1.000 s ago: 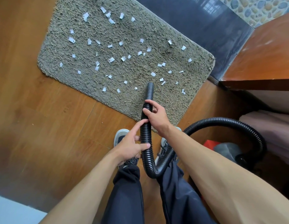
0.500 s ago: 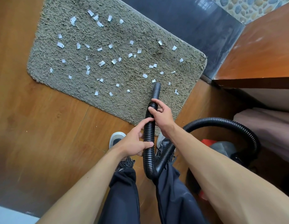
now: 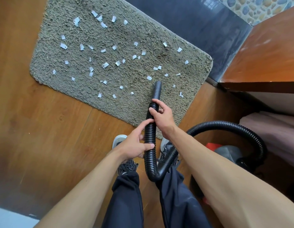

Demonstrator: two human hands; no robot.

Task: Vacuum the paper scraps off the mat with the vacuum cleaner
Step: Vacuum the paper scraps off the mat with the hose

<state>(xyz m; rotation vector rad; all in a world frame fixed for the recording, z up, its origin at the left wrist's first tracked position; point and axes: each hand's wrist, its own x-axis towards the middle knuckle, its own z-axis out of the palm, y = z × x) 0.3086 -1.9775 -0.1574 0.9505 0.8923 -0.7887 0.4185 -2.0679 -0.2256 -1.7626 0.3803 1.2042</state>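
Paper scraps [image 3: 105, 65] lay scattered across the mat [image 3: 110, 104], with the nozzle [image 3: 156, 89] aimed at its near-right part. We held the hose [image 3: 149, 134] with right hand [image 3: 162, 116] and left hand [image 3: 134, 145] both curled round it. Wooden floor [image 3: 44, 129] lay beneath, and the vacuum cleaner [image 3: 228, 152] stood at right.

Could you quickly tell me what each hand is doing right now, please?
Left hand: grips the vacuum hose.
Right hand: grips the hose nearer its nozzle.
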